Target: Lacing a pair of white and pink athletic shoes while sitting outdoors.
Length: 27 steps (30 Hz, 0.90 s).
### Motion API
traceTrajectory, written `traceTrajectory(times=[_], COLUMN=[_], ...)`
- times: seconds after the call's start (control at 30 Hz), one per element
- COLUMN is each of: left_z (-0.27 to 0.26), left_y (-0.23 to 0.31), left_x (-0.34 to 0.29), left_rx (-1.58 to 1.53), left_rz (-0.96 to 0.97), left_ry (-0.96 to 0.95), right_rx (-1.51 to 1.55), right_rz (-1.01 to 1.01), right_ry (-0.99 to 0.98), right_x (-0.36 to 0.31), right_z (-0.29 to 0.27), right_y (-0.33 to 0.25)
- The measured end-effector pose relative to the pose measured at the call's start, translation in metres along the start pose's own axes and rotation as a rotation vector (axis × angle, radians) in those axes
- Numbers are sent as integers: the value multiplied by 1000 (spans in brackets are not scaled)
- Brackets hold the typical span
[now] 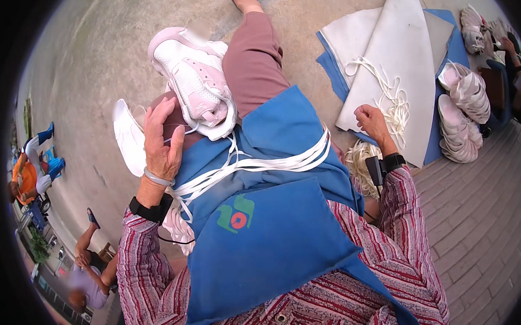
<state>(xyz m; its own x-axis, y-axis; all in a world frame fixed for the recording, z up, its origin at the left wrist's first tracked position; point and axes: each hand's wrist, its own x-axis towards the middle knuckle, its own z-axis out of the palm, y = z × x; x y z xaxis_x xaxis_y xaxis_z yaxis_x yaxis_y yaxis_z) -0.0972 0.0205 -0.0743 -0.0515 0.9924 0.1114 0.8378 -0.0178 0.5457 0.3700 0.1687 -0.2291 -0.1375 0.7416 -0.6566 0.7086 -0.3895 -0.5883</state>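
Note:
A pink and white sneaker [196, 78] rests on my lap at the left, toe pointing away. Beside its opening is my left hand [163, 140], fingers curved and thumb apart from the forefinger. A thin white shoelace [193, 129] runs from the sneaker behind the thumb and into this hand. Out to the right, my right hand [373, 123] is raised with its fingers curled in; what they hold, if anything, is hidden. Several loose white laces [260, 164] lie across the blue apron [269, 232] over my lap.
A white shoe [130, 139] is left of my hand. To the right, white sheets [392, 52] on blue cloth carry a heap of laces [395, 113]. Further right stand lace-wrapped pale shoes [459, 130]. Other people [91, 274] sit at the left and right edges.

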Motion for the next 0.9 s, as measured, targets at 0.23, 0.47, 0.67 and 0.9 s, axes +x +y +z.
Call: traceTrajectory(times=[0.23, 0.47, 0.67, 0.9], left_z=[-8, -8, -8, 2], left_y=[45, 52, 49, 53], left_x=[4, -32, -65, -75], left_rx=[-100, -140, -150, -130], left_rz=[69, 22, -38, 39], left_ry=[-40, -9, 12, -18], right_rx=[175, -94, -220, 54], right_rz=[-309, -617, -752, -541], right_ry=[-251, -347, -189, 97], right_x=[-48, -77, -74, -86], right_z=[14, 28, 26, 1], right_y=[-86, -115, -114, -150])
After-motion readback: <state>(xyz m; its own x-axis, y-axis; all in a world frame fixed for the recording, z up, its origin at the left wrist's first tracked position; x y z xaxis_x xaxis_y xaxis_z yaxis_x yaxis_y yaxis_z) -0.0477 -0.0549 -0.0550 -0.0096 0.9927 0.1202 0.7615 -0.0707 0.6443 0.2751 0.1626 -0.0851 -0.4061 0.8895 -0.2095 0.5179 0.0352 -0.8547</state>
